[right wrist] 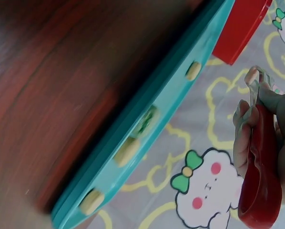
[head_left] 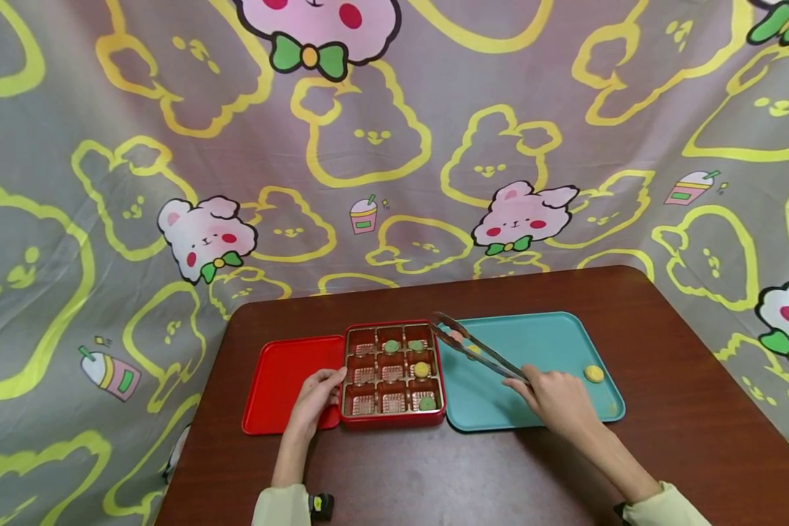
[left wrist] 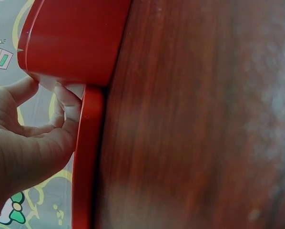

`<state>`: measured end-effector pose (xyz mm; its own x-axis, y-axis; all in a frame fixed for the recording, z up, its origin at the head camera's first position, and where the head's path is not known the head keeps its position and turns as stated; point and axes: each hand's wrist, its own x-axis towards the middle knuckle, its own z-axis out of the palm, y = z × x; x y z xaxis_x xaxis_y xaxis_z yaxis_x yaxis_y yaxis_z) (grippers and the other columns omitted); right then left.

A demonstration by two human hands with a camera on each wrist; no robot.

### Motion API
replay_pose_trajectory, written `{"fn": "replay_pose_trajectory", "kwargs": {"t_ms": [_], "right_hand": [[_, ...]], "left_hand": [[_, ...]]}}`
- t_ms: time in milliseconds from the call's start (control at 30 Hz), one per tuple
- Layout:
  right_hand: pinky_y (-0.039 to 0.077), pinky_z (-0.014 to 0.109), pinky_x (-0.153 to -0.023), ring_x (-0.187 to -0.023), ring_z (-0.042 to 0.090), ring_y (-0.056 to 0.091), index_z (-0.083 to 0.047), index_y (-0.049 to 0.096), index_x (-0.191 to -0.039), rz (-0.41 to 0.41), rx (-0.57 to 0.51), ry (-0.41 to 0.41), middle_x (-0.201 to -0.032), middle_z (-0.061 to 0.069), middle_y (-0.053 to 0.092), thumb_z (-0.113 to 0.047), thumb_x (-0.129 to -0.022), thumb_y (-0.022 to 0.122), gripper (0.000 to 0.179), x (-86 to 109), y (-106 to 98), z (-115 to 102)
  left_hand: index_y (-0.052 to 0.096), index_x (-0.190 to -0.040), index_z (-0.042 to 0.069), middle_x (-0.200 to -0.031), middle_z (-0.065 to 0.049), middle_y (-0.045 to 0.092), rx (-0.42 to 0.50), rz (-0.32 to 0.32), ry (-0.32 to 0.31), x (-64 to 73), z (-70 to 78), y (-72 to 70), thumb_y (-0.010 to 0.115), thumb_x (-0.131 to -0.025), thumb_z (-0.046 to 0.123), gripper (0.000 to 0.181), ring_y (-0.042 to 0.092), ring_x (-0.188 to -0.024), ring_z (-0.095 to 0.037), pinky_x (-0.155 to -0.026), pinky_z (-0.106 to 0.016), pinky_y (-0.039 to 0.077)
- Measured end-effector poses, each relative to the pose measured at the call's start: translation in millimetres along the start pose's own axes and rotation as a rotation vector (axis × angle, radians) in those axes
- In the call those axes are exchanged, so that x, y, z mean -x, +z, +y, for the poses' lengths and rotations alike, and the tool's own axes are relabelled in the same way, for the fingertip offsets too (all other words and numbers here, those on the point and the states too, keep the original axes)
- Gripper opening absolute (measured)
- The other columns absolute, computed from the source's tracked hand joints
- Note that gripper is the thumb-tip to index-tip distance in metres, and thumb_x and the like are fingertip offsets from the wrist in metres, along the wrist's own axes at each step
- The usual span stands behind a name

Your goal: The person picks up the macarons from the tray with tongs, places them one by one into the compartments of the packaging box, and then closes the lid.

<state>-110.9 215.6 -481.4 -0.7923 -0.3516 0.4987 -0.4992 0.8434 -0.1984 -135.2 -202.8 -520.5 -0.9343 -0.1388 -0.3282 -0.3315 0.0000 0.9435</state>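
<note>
Right hand (head_left: pixel 559 398) clamped round long, slim, red-handled tongs (right wrist: pixel 262 164), slightly parted.

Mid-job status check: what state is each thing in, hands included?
Red box: open, four of its nine compartments filled.
Red tray: flat, left of the box.
Teal tray: flat, right of the box.
Tongs: in hand, spread apart.
Pink piece: near the tongs' tips; gripped or not, unclear.
Far-right yellow piece: loose on the teal tray.
Left hand: touching the box.
Right hand: gripping the tongs.
</note>
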Motion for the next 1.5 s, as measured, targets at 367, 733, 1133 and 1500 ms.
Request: {"fn": "replay_pose_trajectory", "kwargs": {"t_ms": [367,733,1133,1500], "right_hand": [[0.025,0.023,-0.040,-0.045,0.004,0.027,-0.015,0.048,-0.074,-0.070,-0.024,-0.034,-0.054,-0.012,0.028,-0.034,-0.090,0.078,0.039,-11.8,17.1,-25.2],[0.026,0.023,-0.040,-0.046,0.003,0.026,-0.017,0.046,-0.072,-0.047,-0.052,-0.108,-0.055,-0.013,0.027,-0.035,-0.089,0.079,0.041,-18.4,34.2,-40.4],[0.027,0.024,-0.041,-0.048,0.003,0.029,-0.017,0.046,-0.073,-0.135,-0.065,-0.094,-0.056,-0.012,0.029,-0.035,-0.090,0.078,0.040,-21.6,44.9,-53.2],[0.027,0.024,-0.041,-0.048,0.003,0.029,-0.017,0.048,-0.073,-0.195,-0.088,-0.064,-0.056,-0.012,0.030,-0.035,-0.093,0.077,0.039,-23.5,48.7,-59.0]], "left_hand": [[0.061,-0.100,0.000,-0.077,-0.001,0.057,0.001,-0.004,0.004,0.3,0.5,0.6,0.068,-0.101,0.019,0.020,0.052,-0.068,-0.012,-0.060,-0.022,0.046],[0.061,-0.107,-0.003,-0.080,-0.002,0.059,-0.007,-0.009,0.008,-0.9,-0.1,-0.7,0.066,-0.102,0.022,0.026,0.053,-0.071,-0.013,-0.061,-0.023,0.047],[0.061,-0.103,-0.002,-0.079,-0.002,0.058,-0.005,-0.003,0.014,-1.4,-1.5,0.6,0.066,-0.101,0.018,0.021,0.052,-0.070,-0.013,-0.061,-0.022,0.046],[0.061,-0.103,-0.002,-0.079,-0.002,0.058,0.004,-0.008,0.017,-0.2,-0.8,0.3,0.066,-0.101,0.018,0.021,0.052,-0.070,-0.013,-0.061,-0.022,0.046]]}}
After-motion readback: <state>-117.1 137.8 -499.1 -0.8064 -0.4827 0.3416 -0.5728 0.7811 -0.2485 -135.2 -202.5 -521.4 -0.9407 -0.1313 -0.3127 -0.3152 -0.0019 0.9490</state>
